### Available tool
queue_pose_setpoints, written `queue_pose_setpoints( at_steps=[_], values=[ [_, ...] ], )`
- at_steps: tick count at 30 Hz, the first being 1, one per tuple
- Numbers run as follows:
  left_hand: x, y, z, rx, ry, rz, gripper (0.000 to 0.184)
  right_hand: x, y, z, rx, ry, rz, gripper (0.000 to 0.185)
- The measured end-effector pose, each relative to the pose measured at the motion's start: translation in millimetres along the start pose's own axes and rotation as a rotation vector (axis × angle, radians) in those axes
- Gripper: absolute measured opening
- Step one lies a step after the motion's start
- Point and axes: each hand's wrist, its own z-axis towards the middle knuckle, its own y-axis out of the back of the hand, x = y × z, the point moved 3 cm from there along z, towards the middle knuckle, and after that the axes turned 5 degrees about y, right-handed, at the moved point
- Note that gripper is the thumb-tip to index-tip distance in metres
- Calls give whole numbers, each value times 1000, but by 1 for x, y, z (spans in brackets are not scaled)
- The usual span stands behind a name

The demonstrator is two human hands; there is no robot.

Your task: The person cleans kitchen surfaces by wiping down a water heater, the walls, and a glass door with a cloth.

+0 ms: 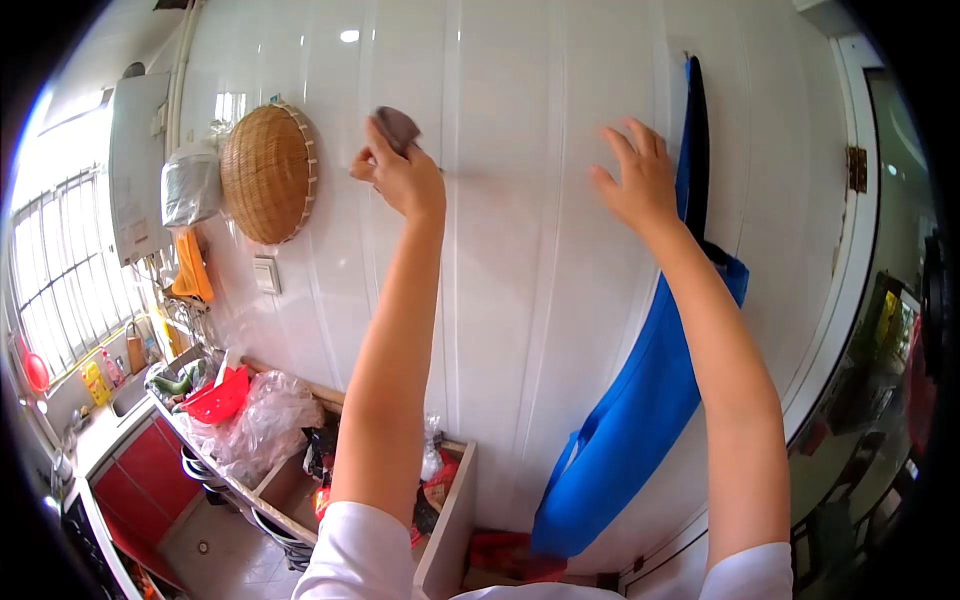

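Left hand (400,172) grips a dark, cloth-like piece (399,128) before a pale wall (505,270); blue fabric (640,425) hangs beside the open right hand (640,180). A firm, even hold seems best.

The person wears a white shirt (535,594), of which only a narrow strip is seen at the bottom edge of the view. The left sleeve (360,555) and the right sleeve (752,574) are also white and quite plain, with a slightly bluish shade in places. Both are short and finish above the elbow, with a simple edge. Below them, the left arm (385,380) and the right arm (735,375) are bare, slender, and become thinner toward the wrist. The left hand (408,183) and the right hand (643,188) are bare too, with slim fingers (619,148).
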Motion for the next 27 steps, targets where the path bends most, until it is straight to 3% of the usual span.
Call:
queue_pose_setpoints(
  at_steps=[1,3,5,6,9,13,14,16,18,21,22,23,25,26,27],
  values=[
    [-3,-5,12,-110,44,-39,62,-5,-5,5,-80,47,-109,53],
    [-15,-27,12,37,-14,64,58,-14,-21,8,-116,66,-119,57],
    [6,-79,-6,141,-517,330,53,-13,-33,6,-155,81,-125,61],
    [1,-85,-24,149,-641,311,58,-11,-37,1,-154,63,-172,63],
    [-18,-83,-18,369,-755,279,64,-8,-41,-1,-158,48,-229,67],
    [-2,-93,78,222,-611,318,56,-8,-37,-2,-158,57,-241,67],
    [20,-108,115,177,-595,579,65,-7,-37,-2,-154,60,-242,67],
    [17,-88,152,280,-272,481,71,-5,-37,-3,-154,55,-258,67],
    [93,-133,254,239,-321,606,77,-5,-37,-3,-155,46,-281,67],
    [21,-99,228,264,120,252,82,-5,-37,-2,-168,56,-290,67],
    [25,-118,244,268,123,248,82,-4,-37,-2,-166,61,-289,66],
    [17,-142,264,353,-47,231,81,-4,-36,-3,-163,64,-286,66],
    [-30,-147,235,406,-484,537,69,-3,-36,-3,-160,66,-290,66],
    [-76,-140,183,364,-745,865,57,-3,-35,-2,-157,68,-289,66],
    [-88,-157,158,276,-692,676,58,-4,-35,-2,-155,65,-289,66]
  ],
)
